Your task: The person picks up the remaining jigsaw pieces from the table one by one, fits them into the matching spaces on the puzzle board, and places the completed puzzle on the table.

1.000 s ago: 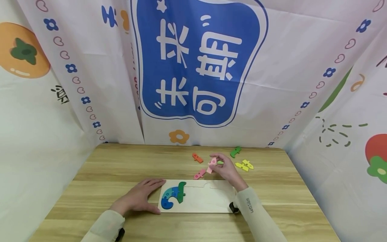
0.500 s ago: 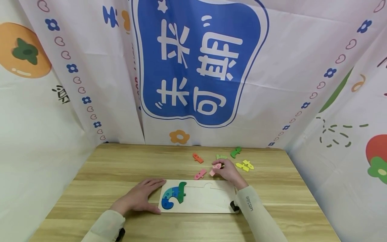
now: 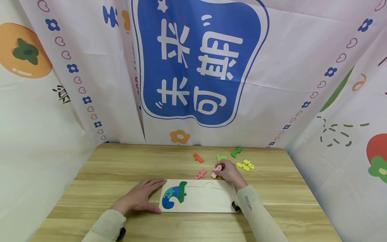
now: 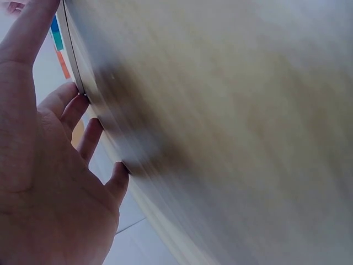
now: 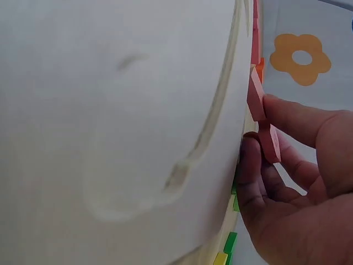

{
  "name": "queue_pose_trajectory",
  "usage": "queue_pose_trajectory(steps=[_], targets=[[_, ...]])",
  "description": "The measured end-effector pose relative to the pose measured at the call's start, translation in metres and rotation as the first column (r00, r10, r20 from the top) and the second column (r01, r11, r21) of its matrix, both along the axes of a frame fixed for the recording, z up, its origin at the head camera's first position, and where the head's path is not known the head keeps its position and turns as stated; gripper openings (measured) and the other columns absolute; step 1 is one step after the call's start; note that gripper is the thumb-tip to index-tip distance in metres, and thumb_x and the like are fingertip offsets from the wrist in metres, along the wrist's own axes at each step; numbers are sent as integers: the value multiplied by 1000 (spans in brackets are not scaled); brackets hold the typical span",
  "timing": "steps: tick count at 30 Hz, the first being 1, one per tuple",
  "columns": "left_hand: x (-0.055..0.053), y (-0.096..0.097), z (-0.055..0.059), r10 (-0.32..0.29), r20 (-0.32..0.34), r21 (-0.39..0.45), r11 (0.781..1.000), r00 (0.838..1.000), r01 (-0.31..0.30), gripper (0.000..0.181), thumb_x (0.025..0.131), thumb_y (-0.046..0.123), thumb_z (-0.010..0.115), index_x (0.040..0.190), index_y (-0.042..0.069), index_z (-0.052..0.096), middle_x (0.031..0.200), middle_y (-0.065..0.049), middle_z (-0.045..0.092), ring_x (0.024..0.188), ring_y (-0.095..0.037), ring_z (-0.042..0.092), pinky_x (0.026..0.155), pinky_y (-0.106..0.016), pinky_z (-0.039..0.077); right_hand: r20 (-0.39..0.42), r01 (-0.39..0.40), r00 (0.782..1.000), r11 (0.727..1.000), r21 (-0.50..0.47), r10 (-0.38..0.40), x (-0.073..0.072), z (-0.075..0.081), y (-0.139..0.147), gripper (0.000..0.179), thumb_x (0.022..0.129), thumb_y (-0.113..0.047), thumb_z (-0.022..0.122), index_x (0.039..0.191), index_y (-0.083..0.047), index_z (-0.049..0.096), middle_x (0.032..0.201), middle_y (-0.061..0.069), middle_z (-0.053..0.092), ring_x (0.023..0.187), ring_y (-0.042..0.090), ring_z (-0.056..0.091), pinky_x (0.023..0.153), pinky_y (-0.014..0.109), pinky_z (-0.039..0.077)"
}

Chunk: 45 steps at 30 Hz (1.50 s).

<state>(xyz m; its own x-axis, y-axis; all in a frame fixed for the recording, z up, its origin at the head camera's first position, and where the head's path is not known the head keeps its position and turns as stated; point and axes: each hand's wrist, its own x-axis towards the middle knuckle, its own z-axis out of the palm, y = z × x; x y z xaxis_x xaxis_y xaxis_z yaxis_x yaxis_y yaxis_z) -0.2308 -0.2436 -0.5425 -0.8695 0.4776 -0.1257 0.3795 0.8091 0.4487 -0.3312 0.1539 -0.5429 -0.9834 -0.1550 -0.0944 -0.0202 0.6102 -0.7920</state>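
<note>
In the head view a pale wooden puzzle board [image 3: 208, 201] lies near the table's middle, with joined blue, teal and green pieces [image 3: 174, 195] set in its left end. My left hand [image 3: 139, 196] spreads along the board's left edge, thumb at the near corner and index finger at the far one. Beyond the board, my right hand [image 3: 229, 173] pinches a light pink puzzle piece [image 3: 216, 172] between thumb and fingers. The right wrist view shows this pink piece [image 5: 255, 96] from the side, partly covered by fingers. Another pink piece [image 3: 201, 173] lies just to its left.
Toward the back of the wooden table [image 3: 127, 161] lie an orange piece [image 3: 198, 157], a light green piece [image 3: 221, 157], a darker green piece [image 3: 236, 152] and yellow pieces [image 3: 243, 166]. Printed cloth [image 3: 257, 111] hangs behind and at both sides.
My right hand has shifted slightly right and lower with the pink piece, turning it a little. The light green piece behind it now shows more. My left hand stays at the board.
</note>
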Motion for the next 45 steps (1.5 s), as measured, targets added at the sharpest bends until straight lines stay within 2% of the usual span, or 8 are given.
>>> queue_pose_trajectory(steps=[8, 17, 30, 37, 40, 43, 45], targets=[[-2, 1, 3, -9, -12, -1, 1000, 1000, 9, 112, 71, 77, 79, 162, 26, 38, 164, -1, 39, 149, -37, 36, 116, -68, 32, -11, 15, 1000, 998, 66, -14, -2, 2, -1, 20, 91, -11, 79, 109, -7, 73, 100, 7, 68, 89, 19, 60, 75, 30, 53], [-1, 3, 4, -9, -12, 0, 1000, 1000, 9, 111, 72, 75, 80, 161, 24, 39, 164, -3, 41, 148, -38, 36, 116, -69, 32, 7, 4, 1000, 998, 66, -5, -1, -1, 0, 18, 89, -8, 80, 105, -8, 73, 101, 7, 68, 91, 20, 60, 77, 33, 53], [0, 3, 6, -7, -8, 11, 1000, 1000, 7, 111, 72, 74, 80, 161, 24, 39, 164, -3, 41, 148, -38, 36, 116, -69, 32, 2, 0, 1000, 999, 42, 0, 0, 1, 2, 20, 88, -7, 81, 107, -7, 73, 104, 7, 68, 93, 20, 60, 80, 33, 53], [0, 3, 4, -11, -13, 7, 1000, 1000, 11, 112, 72, 76, 79, 162, 24, 38, 164, -3, 40, 148, -38, 36, 115, -69, 32, 9, -2, 1000, 999, 44, 2, 1, 5, 2, 25, 88, -9, 82, 110, -6, 72, 102, 8, 67, 91, 20, 60, 77, 33, 53], [0, 2, 2, -13, -17, 5, 1000, 1000, 13, 112, 71, 77, 78, 162, 24, 38, 164, -3, 40, 148, -38, 37, 115, -69, 32, -9, 2, 1000, 999, 35, -1, 2, 8, 0, 27, 89, -10, 82, 114, -7, 72, 108, 8, 68, 95, 20, 62, 81, 36, 56], [0, 2, 2, -15, -15, 6, 1000, 1000, 15, 112, 71, 77, 79, 162, 24, 39, 164, -3, 40, 148, -38, 37, 115, -69, 33, -53, -29, 998, 999, 39, 31, 1, 11, -4, 28, 91, -10, 80, 117, -6, 72, 115, 10, 69, 97, 20, 63, 84, 37, 57], [1, 1, 2, -15, -15, 6, 1000, 1000, 15, 112, 71, 77, 79, 161, 24, 39, 164, -3, 40, 148, -37, 37, 115, -69, 33, -62, -75, 995, 996, 37, 78, 0, 14, -9, 27, 92, -8, 77, 119, -5, 72, 116, 12, 69, 94, 19, 64, 81, 37, 57]])
